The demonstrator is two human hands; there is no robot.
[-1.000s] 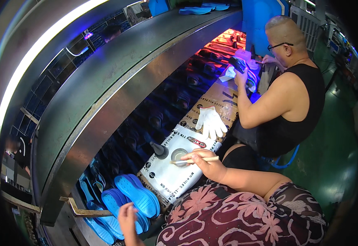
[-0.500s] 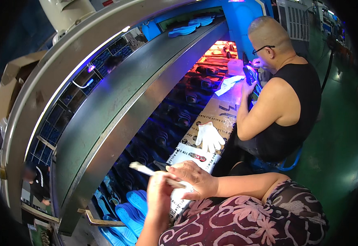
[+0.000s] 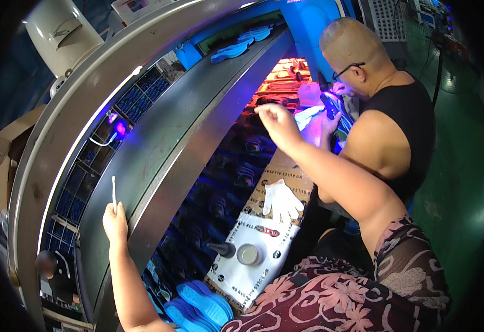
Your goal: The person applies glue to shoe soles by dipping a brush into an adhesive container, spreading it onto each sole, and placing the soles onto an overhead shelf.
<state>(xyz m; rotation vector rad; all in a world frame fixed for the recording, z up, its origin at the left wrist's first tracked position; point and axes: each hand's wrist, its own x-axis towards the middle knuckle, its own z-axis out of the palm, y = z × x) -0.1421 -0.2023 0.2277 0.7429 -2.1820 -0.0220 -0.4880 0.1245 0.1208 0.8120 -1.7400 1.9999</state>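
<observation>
My left hand (image 3: 115, 222) grips a slim pale brush (image 3: 114, 191) upright, its tip up, over the near part of the dark belt (image 3: 159, 119). My right hand (image 3: 279, 123) reaches far forward over the lower line of dark shoe parts (image 3: 247, 174). Its fingers are loosely bent and I see nothing in them. A small grey cup (image 3: 248, 254) stands on the white printed covering (image 3: 247, 285) in front of me. Beside it lies a dark cone-shaped object (image 3: 222, 250). Farther along rests a white knit glove (image 3: 282, 202).
Blue soles (image 3: 200, 304) are piled at the lower middle, and more blue soles (image 3: 242, 45) ride the belt's far end. A co-worker (image 3: 389, 122) sits at right, handling a dark shoe piece (image 3: 330, 106). A red-lit opening (image 3: 286, 77) lies ahead.
My hands, earlier together around the brush above the covering, have separated. The left has carried the brush left over the belt; the right has stretched forward. The cup has come into view.
</observation>
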